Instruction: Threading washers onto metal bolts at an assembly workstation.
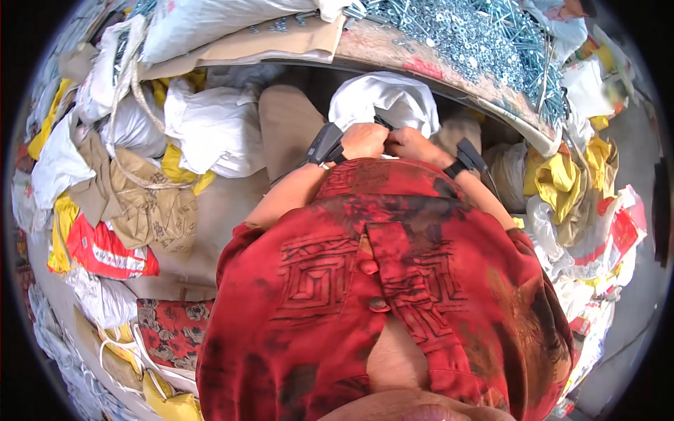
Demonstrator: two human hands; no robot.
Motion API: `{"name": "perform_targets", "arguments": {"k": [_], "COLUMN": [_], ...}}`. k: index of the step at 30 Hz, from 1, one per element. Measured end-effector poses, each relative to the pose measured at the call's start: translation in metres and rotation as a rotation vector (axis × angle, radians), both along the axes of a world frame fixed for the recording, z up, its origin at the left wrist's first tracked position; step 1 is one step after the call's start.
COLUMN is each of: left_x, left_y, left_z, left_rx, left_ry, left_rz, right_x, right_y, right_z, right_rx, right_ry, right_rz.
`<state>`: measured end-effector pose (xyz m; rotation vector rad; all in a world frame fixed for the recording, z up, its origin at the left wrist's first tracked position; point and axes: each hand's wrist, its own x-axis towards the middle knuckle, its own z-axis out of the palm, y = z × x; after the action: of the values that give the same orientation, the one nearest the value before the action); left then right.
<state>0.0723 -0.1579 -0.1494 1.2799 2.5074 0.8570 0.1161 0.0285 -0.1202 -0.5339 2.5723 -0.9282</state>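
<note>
My left hand (364, 141) and my right hand (415, 145) are close together in front of my red shirt, at the near side of an open white bag (385, 91). Both hands are closed, with fingers curled inward. A small dark object (382, 122) shows between them at the bag's mouth; its kind cannot be made out. Beyond the bag, a heap of metal bolts and washers (463, 42) lies on a worn tabletop (379, 46). The inside of the bag is mostly hidden.
A filled white sack (203, 24) rests on the table's far left. White bags (214, 130), brown sacking (151, 203) and a red-and-white bag (112, 249) pile up on my left. Yellow bags (562, 182) crowd the right. A flowered cushion (172, 330) lies at lower left.
</note>
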Motion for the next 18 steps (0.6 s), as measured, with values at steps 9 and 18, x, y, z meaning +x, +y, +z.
{"name": "perform_targets", "arguments": {"k": [9,18], "left_x": [-0.032,-0.081], "left_y": [-0.04,-0.21], "left_z": [0.11,0.348], "left_rx": [0.497,1.694], "left_ry": [-0.374,0.729], "left_rz": [0.069,0.387], "right_x": [-0.09,-0.092], "right_y": [0.015,-0.026], "right_z": [-0.041,-0.061], "right_rx": [0.406,0.481], "right_ry": [0.204,0.294], "right_rz": [-0.507,-0.508]}}
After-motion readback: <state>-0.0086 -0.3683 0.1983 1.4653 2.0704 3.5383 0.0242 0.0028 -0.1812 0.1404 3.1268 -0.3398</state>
